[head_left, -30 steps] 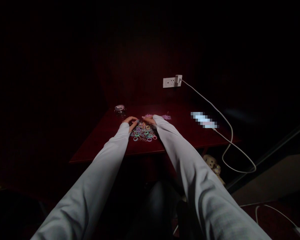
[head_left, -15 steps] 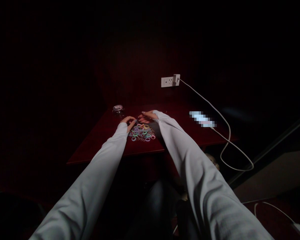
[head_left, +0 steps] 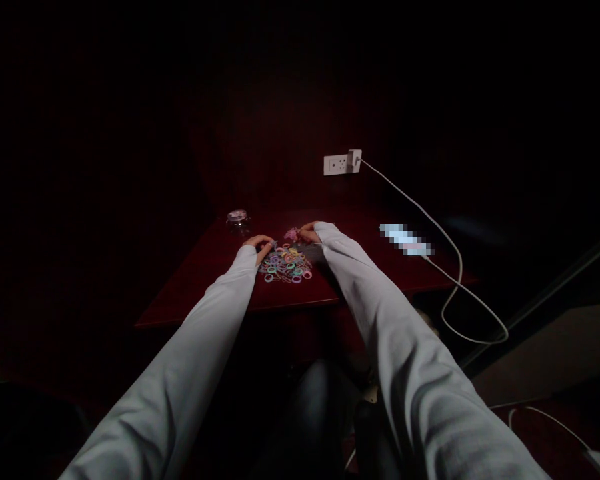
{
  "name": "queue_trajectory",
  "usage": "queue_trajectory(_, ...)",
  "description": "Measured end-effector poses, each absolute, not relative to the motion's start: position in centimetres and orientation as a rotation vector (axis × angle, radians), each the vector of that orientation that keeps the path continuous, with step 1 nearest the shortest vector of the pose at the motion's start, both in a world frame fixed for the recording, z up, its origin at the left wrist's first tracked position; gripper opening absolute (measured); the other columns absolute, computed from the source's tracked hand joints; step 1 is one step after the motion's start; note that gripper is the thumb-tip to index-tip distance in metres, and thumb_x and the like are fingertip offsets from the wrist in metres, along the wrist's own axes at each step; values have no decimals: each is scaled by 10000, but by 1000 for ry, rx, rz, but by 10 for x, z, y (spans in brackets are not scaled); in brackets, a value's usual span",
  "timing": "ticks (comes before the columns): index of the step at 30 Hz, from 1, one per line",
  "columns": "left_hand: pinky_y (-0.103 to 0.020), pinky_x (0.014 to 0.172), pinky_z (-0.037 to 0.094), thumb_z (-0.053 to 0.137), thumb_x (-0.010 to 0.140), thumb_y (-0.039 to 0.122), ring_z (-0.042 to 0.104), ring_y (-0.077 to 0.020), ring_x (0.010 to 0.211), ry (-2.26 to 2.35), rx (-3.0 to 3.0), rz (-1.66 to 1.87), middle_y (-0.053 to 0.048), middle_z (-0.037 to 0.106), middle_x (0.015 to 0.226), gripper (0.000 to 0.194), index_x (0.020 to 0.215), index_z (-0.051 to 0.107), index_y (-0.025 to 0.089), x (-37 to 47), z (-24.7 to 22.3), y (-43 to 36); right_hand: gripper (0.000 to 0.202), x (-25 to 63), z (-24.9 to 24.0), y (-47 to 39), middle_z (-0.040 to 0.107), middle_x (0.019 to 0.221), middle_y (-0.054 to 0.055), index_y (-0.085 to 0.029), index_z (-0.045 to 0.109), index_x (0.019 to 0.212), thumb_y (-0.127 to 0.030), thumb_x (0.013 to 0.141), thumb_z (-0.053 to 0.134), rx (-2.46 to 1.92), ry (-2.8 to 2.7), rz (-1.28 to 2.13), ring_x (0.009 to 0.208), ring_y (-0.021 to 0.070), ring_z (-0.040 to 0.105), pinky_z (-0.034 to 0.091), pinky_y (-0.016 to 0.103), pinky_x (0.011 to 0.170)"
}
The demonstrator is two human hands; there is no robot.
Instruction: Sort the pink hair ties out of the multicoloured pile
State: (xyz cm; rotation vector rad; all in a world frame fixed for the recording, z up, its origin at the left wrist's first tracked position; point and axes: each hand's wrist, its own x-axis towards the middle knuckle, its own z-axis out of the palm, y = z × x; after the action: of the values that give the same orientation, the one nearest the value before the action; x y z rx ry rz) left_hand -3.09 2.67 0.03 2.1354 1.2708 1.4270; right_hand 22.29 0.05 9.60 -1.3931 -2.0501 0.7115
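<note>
A heap of small multicoloured hair ties [head_left: 286,265] lies on the dark red table, mostly pastel rings in green, purple, pink and yellow. At its left back edge is my left hand [head_left: 260,245], thumb and forefinger closed on a bluish hair tie [head_left: 274,245]. Behind the heap sits a separate small bunch of pink hair ties [head_left: 291,234]. My right hand [head_left: 309,232] is at the right side of that bunch, its fingers bent and closed against the pink ties. The fingertips are small and dim here.
A clear jar [head_left: 238,221] with a patterned lid stands at the table's [head_left: 195,293] back left. On the right lies a blurred-out bright device [head_left: 405,240] with a white cable [head_left: 417,202] running to a charger in the wall socket [head_left: 336,165]. The cable loops over the table's right edge.
My right hand has drawn back to the right from over the area behind the heap, and its fingers have bent in. The pink bunch now shows. My left hand has barely moved.
</note>
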Motion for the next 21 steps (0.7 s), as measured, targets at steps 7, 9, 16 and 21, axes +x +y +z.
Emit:
queue_trajectory(7, -301, 740, 518, 756, 835, 330, 611, -165, 705, 1220, 2151, 1424, -1, 725, 849, 118, 902, 760, 233, -33, -1, 31, 320, 230, 113, -24, 786, 905, 66, -225, 862, 1096, -472, 1004, 679, -1749, -2222, 281, 826, 202, 690, 454, 271, 686)
queue_trajectory(9, -295, 741, 517, 755, 838, 307, 594, -149, 695, 1191, 2185, 1493, 5, 700, 882, 109, 917, 739, 234, -33, -2, 30, 344, 228, 115, -29, 761, 857, 66, -221, 863, 1075, -504, 992, 686, -1756, -2283, 301, 794, 207, 674, 445, 286, 670)
queue_trajectory(16, -286, 665, 513, 777, 826, 317, 569, -148, 705, 1113, 2235, 1603, -13, 664, 912, 153, 776, 664, 228, -29, 2, 29, 390, 214, 108, -25, 682, 737, 50, -205, 818, 836, -592, 884, 823, -1688, -2417, 470, 738, 202, 600, 436, 314, 676)
queue_trajectory(21, -298, 647, 538, 783, 831, 388, 643, -190, 798, 1011, 2277, 1526, -45, 697, 895, 193, 747, 703, 234, -27, 3, 30, 351, 200, 112, -30, 747, 860, 56, -168, 836, 1008, -501, 896, 844, -1674, -2569, 425, 788, 197, 642, 467, 295, 705)
